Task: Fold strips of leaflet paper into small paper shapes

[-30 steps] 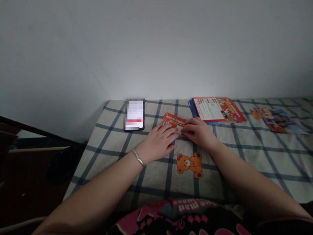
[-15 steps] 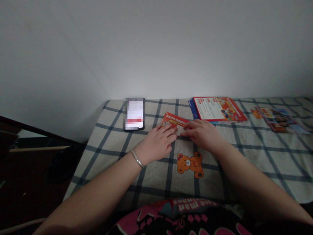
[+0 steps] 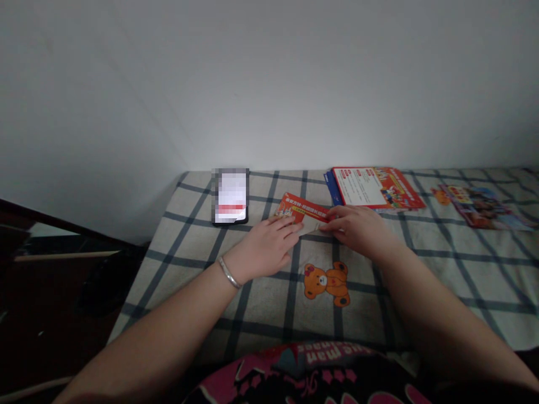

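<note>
A red printed leaflet [image 3: 304,210] lies on the checked cloth in front of me, its near edge lifted a little and showing a pale underside. My left hand [image 3: 269,246], with a silver bangle at the wrist, rests on the leaflet's left part with its fingers stretched out. At the right end of the leaflet, my right hand [image 3: 357,230] pinches the edge between thumb and fingers. Parts of the leaflet are hidden under both hands.
A phone [image 3: 231,196] with a lit screen lies at the back left. Behind my right hand sits a stack of red and blue leaflets [image 3: 362,188]. A colourful leaflet [image 3: 488,206] lies farther right. The wall [image 3: 269,84] rises behind the checked cloth [image 3: 185,280].
My left hand has shifted slightly left and my right hand slightly right along the leaflet. More of its red face and its pale near edge now shows between them.
</note>
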The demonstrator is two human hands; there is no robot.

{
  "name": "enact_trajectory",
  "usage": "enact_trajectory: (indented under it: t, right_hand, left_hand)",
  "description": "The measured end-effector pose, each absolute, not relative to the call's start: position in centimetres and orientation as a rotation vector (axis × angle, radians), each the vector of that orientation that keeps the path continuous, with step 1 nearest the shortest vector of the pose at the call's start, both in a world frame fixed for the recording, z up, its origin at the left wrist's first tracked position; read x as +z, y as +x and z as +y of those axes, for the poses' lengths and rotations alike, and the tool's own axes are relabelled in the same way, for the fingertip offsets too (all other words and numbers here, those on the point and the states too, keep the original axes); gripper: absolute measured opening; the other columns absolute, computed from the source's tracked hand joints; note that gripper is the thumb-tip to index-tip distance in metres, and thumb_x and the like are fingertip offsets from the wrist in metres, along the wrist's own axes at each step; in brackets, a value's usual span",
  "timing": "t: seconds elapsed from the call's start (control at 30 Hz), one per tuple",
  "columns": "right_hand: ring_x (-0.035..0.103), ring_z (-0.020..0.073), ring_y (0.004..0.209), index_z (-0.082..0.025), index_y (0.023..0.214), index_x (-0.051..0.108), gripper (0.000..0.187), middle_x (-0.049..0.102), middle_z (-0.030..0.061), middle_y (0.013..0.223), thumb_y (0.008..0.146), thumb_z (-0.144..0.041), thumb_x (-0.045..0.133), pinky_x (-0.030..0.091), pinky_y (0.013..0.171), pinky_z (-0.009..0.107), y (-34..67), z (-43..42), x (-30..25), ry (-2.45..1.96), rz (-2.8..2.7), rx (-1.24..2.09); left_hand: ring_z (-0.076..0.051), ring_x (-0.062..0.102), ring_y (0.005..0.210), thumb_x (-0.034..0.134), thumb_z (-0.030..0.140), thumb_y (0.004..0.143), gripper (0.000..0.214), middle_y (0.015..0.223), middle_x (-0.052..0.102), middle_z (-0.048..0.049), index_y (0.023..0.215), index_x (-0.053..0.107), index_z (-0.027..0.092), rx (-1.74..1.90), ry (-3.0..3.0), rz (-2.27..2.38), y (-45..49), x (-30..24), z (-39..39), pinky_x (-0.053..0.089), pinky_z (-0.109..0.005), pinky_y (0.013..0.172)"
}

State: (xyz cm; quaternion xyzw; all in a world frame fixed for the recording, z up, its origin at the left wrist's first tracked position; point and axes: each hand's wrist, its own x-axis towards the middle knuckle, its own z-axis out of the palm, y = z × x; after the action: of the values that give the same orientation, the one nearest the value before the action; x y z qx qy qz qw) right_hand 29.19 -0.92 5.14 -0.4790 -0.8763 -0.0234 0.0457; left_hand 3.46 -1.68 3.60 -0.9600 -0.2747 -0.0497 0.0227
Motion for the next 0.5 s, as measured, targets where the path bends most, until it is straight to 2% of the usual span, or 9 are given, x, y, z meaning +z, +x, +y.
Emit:
enact_trajectory:
  t: [0.2,0.37,0.5]
  right_hand:
    - [0.068,0.0183,0.087,-0.036,0.095,0.077,0.025,0.073,-0.0051,0.106,0.083,-0.018,0.064,0.05,0.071,0.031,29.6,-0.9,5.7,-1.598,-2.659,-0.063]
    - [0.068,0.0166,0.084,-0.036,0.092,0.077,0.024,0.072,-0.0059,0.107,0.083,-0.02,0.063,0.045,0.057,0.027,30.3,-0.8,5.5,-1.706,-2.601,-0.049]
    - [0.068,0.0169,0.084,-0.035,0.091,0.077,0.023,0.073,-0.0062,0.104,0.083,-0.02,0.061,0.043,0.053,0.027,30.7,-0.7,5.4,-1.672,-2.606,-0.082]
  left_hand:
    - [-0.024,0.046,0.131,0.051,0.021,0.089,0.03,0.143,0.052,-0.0062,0.116,0.061,0.014,-0.19,-2.956,-0.831,3.3,3.6,-1.6,0.04,-0.042,0.105]
    - [-0.025,0.047,0.13,0.052,0.022,0.089,0.029,0.142,0.053,-0.0046,0.115,0.062,0.015,-0.215,-2.957,-0.847,3.3,3.5,-1.6,0.042,-0.042,0.103]
    - [-0.024,0.048,0.129,0.049,0.024,0.093,0.026,0.142,0.054,-0.0049,0.114,0.062,0.015,-0.249,-2.949,-0.852,3.4,3.3,-1.6,0.041,-0.042,0.104]
